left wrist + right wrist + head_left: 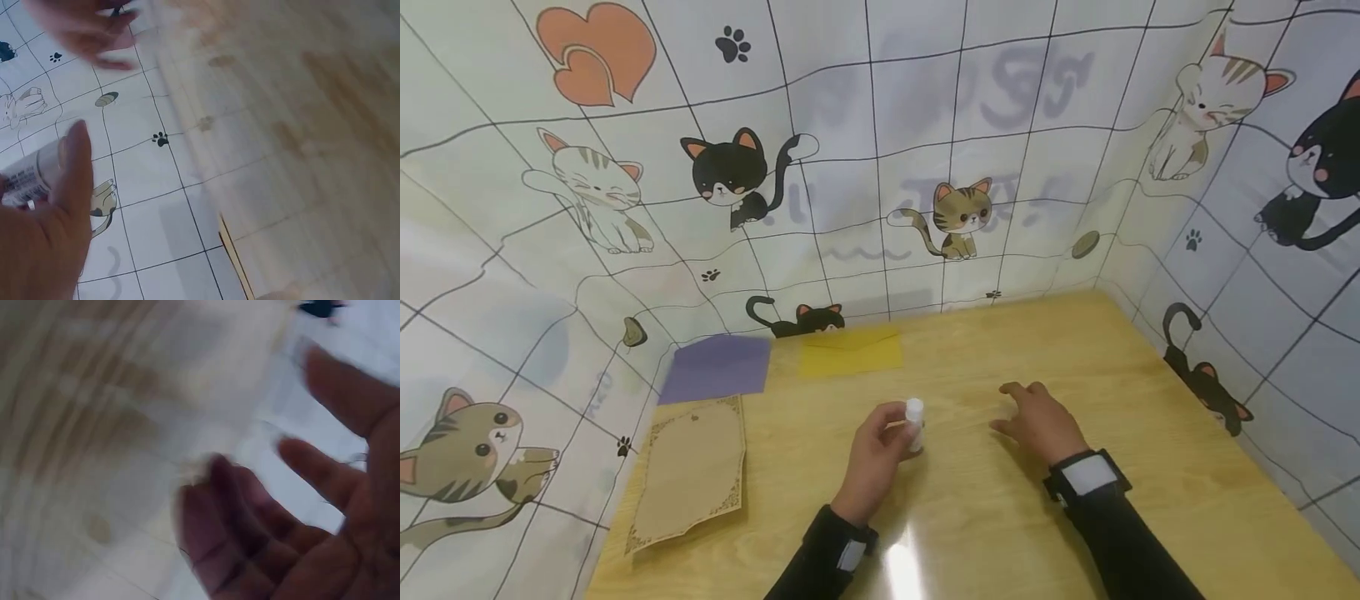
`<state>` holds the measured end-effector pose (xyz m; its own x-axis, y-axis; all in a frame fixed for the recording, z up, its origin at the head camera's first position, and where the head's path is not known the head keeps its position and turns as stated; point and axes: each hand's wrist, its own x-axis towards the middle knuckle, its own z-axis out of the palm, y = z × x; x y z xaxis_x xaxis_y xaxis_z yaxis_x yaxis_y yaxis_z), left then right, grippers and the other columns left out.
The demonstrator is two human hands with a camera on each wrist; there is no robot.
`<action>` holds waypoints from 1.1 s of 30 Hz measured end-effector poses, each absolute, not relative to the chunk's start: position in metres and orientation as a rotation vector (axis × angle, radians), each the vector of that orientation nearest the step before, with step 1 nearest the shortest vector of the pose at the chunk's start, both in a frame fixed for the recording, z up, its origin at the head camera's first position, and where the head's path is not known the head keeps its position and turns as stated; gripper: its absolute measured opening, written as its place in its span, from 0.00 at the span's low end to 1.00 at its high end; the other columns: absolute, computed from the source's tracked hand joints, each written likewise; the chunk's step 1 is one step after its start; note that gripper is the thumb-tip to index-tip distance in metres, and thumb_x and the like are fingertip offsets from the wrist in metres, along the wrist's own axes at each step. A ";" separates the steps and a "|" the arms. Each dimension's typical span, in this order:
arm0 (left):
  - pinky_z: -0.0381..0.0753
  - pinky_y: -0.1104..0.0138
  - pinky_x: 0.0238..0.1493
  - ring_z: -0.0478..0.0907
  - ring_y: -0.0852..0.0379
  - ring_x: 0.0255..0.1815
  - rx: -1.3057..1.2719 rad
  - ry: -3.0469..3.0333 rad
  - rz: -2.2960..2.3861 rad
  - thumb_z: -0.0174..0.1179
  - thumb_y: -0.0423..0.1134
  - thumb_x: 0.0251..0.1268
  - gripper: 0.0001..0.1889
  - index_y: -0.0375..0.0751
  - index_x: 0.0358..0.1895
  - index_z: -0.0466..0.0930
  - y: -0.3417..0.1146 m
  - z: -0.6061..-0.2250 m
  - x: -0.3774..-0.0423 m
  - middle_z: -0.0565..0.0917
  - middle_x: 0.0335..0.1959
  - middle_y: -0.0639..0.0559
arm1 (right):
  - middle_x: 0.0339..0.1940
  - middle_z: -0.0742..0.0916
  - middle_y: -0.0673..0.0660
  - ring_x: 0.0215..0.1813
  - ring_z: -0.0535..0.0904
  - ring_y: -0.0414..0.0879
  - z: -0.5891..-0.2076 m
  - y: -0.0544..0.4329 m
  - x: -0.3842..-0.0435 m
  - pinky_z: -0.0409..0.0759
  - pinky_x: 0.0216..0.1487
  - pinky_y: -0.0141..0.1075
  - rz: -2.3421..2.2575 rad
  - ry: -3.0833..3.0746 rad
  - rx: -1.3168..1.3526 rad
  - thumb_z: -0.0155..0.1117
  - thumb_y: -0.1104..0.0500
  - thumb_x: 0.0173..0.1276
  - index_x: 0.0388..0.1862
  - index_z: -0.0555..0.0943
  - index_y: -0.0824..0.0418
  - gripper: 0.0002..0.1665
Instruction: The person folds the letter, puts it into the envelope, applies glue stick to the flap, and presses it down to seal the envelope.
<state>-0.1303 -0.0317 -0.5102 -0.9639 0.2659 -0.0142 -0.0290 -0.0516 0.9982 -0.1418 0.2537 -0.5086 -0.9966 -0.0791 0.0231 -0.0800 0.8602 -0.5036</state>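
A small white bottle (pixel 914 423) with a white cap stands upright in the grip of my left hand (pixel 880 454), near the middle of the table. In the left wrist view the thumb lies along the bottle (pixel 34 172), and small printed text shows on its label. To the right, apart from the bottle, my right hand (pixel 1037 421) hovers over the table with fingers loosely bent. Nothing lies between the fingers (pixel 206 531) of that hand in the right wrist view, where they are blurred.
On the wooden table (pixel 1000 517), a brown sheet of paper with an ornate border (pixel 692 467) lies at left. Behind it are a purple paper (pixel 718 367) and a yellow envelope (pixel 850 352). A cat-printed white curtain (pixel 850 150) encloses the table's back and sides.
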 end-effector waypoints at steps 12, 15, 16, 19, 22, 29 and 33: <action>0.87 0.68 0.60 0.85 0.49 0.69 0.630 2.321 1.804 0.64 0.45 0.88 0.18 0.54 0.73 0.84 -0.038 -0.513 -0.126 0.88 0.71 0.49 | 0.52 0.95 0.51 0.47 0.89 0.44 -0.468 0.200 -0.130 0.89 0.47 0.39 0.931 -2.800 0.635 0.84 0.62 0.71 0.59 0.88 0.55 0.21; 0.86 0.68 0.57 0.86 0.53 0.64 0.643 2.413 1.769 0.64 0.46 0.88 0.18 0.54 0.73 0.85 -0.039 -0.512 -0.125 0.90 0.67 0.48 | 0.49 0.94 0.53 0.47 0.93 0.45 -0.451 0.188 -0.120 0.92 0.45 0.39 0.743 -2.679 0.673 0.88 0.64 0.65 0.56 0.85 0.57 0.24; 0.85 0.68 0.57 0.86 0.55 0.62 0.645 2.440 1.759 0.65 0.45 0.87 0.18 0.54 0.73 0.86 -0.040 -0.511 -0.124 0.91 0.65 0.48 | 0.48 0.94 0.53 0.46 0.93 0.45 -0.448 0.186 -0.118 0.93 0.43 0.39 0.696 -2.653 0.676 0.89 0.66 0.63 0.54 0.85 0.57 0.24; 0.85 0.67 0.57 0.86 0.56 0.57 0.694 2.501 1.747 0.65 0.42 0.86 0.18 0.51 0.73 0.87 -0.044 -0.510 -0.124 0.91 0.60 0.47 | 0.48 0.93 0.54 0.45 0.94 0.47 -0.446 0.184 -0.113 0.94 0.44 0.37 0.608 -2.584 0.691 0.90 0.68 0.58 0.49 0.87 0.59 0.23; 0.85 0.67 0.57 0.86 0.56 0.57 0.729 2.536 1.736 0.65 0.41 0.86 0.18 0.50 0.72 0.88 -0.045 -0.509 -0.125 0.92 0.59 0.47 | 0.49 0.93 0.54 0.47 0.94 0.46 -0.449 0.185 -0.113 0.95 0.47 0.36 0.619 -2.533 0.745 0.91 0.69 0.57 0.50 0.91 0.59 0.23; 0.88 0.66 0.56 0.90 0.52 0.57 0.763 2.666 1.597 0.65 0.39 0.84 0.18 0.46 0.71 0.88 -0.049 -0.506 -0.125 0.93 0.58 0.47 | 0.50 0.96 0.54 0.45 0.94 0.45 -0.456 0.190 -0.120 0.94 0.45 0.35 0.709 -2.306 0.913 0.93 0.68 0.51 0.54 0.93 0.57 0.30; 0.90 0.65 0.55 0.91 0.49 0.55 0.859 2.699 1.484 0.65 0.38 0.84 0.17 0.42 0.68 0.89 -0.051 -0.501 -0.125 0.94 0.56 0.46 | 0.54 0.93 0.52 0.52 0.90 0.46 -0.462 0.191 -0.121 0.91 0.52 0.32 0.710 -2.243 1.062 0.88 0.65 0.62 0.59 0.92 0.57 0.25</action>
<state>-0.1253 -0.0507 -0.5006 -0.8543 0.4271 0.2962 0.4789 0.4255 0.7678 -0.1213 0.1906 -0.4619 -0.5343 -0.5142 0.6709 -0.8066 0.5476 -0.2225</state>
